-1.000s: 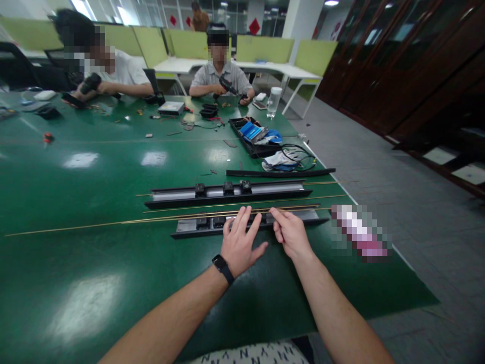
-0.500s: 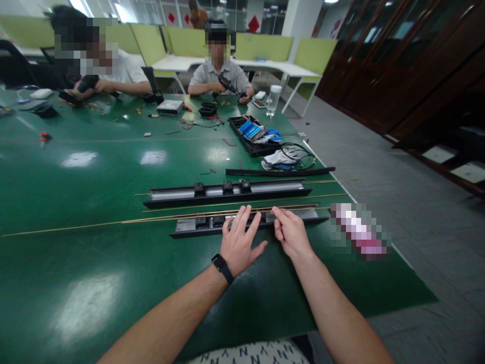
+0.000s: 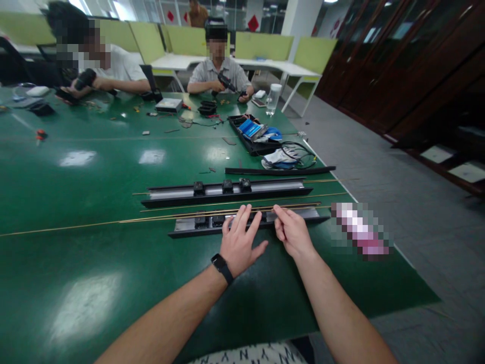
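Fingers spread, my left hand [image 3: 242, 235] rests over the middle of the nearer black channel rail [image 3: 189, 230], its fingertips at the thin brass-coloured rods [image 3: 151, 218]. My right hand [image 3: 291, 230] is closed in a pinch on the rods, to the right of the left hand. The rods run lengthwise above the rail and reach far out to the left. Small black blocks sit inside this rail, partly hidden by my left hand. Just beyond lies a second black channel rail [image 3: 265, 193] with three black blocks in it, and a single thin rod [image 3: 212, 205] lies between the two rails.
A dark strip [image 3: 280, 171] lies behind the rails, with a glove [image 3: 282, 157] and a black tray [image 3: 248, 144] farther back. A blurred pink item [image 3: 359, 230] lies near the right table edge. Two people holding power drills [image 3: 226, 81] sit across the green table [image 3: 113, 263].
My hands and the rods stay nearly in place. The view shifts very slightly. At the far left, the seated person's drill is angled a little differently.
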Motion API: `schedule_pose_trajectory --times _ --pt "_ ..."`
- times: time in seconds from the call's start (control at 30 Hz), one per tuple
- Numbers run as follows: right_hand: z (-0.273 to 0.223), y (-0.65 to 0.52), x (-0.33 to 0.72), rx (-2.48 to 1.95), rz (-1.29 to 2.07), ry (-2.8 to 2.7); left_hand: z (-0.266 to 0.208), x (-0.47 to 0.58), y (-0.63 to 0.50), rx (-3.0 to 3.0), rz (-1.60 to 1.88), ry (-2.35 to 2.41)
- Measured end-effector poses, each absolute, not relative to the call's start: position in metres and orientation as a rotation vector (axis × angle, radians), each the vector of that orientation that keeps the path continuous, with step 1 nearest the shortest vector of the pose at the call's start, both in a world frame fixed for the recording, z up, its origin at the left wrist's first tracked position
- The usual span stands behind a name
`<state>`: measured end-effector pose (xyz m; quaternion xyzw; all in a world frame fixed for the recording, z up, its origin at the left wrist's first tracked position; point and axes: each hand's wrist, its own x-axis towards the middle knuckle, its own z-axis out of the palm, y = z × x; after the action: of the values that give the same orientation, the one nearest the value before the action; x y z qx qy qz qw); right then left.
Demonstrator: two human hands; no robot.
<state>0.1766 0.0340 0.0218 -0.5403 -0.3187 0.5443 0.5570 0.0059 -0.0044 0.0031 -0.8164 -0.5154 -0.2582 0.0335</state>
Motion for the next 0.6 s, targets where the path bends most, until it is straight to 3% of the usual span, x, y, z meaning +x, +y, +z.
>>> schedule_pose_trajectory --times 0.6 --pt "0.0228 0.0352 0.1762 -1.306 1.252 -0.8 0.0007 0.0062 -0.003 -2.515 -0.83 -1.579"
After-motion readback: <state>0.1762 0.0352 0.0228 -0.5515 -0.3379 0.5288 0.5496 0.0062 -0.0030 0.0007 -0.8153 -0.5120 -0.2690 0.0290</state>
